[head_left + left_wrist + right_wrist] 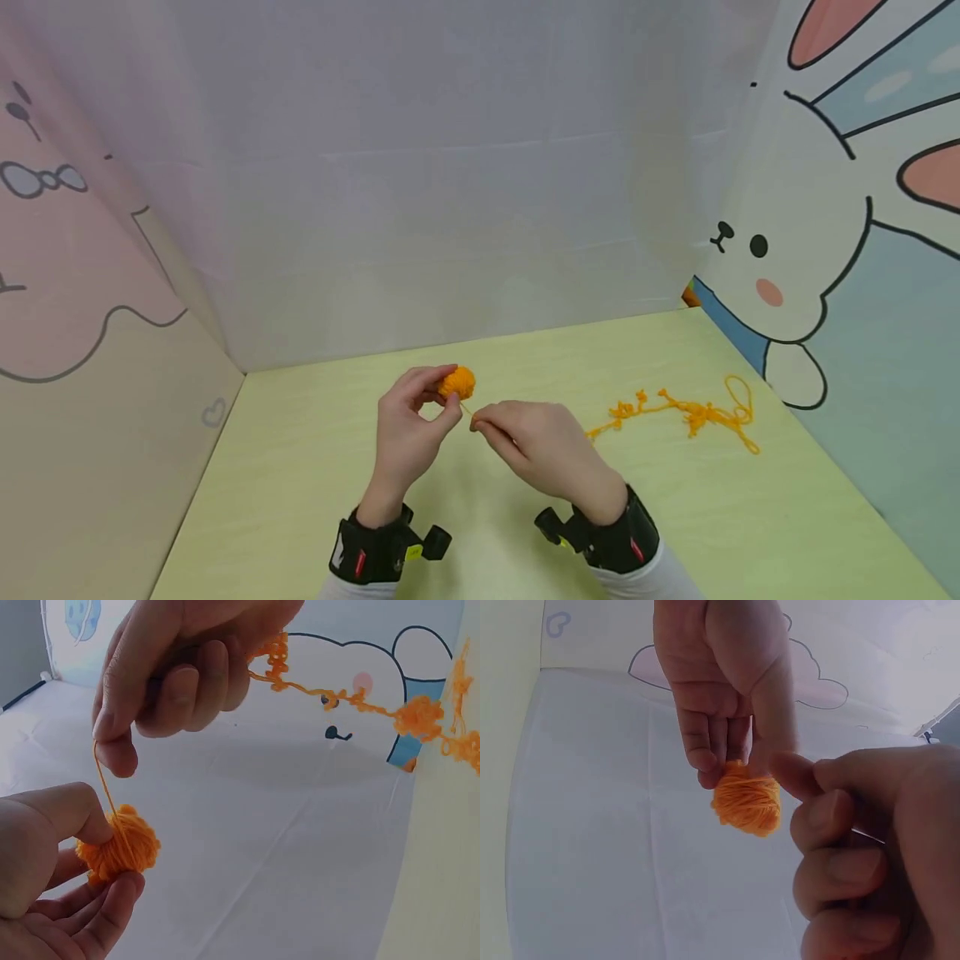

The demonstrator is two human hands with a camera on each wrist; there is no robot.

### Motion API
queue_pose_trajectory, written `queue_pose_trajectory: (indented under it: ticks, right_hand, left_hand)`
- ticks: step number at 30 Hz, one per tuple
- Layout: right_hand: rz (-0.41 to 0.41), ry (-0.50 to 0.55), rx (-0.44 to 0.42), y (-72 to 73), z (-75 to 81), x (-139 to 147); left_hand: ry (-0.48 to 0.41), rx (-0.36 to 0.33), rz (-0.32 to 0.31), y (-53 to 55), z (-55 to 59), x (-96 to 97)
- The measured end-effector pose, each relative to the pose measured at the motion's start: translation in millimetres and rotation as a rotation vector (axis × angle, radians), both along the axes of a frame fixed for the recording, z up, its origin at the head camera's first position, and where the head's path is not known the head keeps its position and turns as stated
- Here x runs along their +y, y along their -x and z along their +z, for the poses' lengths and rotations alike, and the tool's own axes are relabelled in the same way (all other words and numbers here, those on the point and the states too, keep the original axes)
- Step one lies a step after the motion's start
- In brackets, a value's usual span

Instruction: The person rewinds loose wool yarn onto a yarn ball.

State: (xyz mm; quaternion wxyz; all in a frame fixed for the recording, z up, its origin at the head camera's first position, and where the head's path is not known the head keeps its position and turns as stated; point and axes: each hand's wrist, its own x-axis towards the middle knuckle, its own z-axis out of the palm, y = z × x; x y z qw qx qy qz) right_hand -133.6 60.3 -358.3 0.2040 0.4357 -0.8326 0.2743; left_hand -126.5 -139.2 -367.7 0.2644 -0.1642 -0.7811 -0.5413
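My left hand pinches a small ball of orange yarn between thumb and fingertips, held above the table. A short taut strand runs from the ball to my right hand, whose thumb and index finger pinch it, the other fingers curled in. In the left wrist view the right hand hangs over the ball, apart from it. The right wrist view shows wound strands on the ball. Past the right hand, a loose, knotted length of orange yarn lies on the table; part of it is hidden behind that hand.
The pale yellow-green table is bordered by a white curtain at the back. Printed cartoon panels stand at the left and at the right. Black wrist straps with cameras sit on both wrists.
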Motion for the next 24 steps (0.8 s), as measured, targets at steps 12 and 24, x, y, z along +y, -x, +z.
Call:
queue_pose_trajectory:
  ticks: [12, 24]
  right_hand:
    - [-0.103, 0.180, 0.088, 10.2, 3.2, 14]
    - [-0.129, 0.151, 0.068, 12.1, 1.9, 14]
  left_hand:
    - [0.275, 0.041, -0.112, -0.3, -6.8, -3.8]
    - [0.396, 0.123, -0.263, -4.6, 3.8, 0.3]
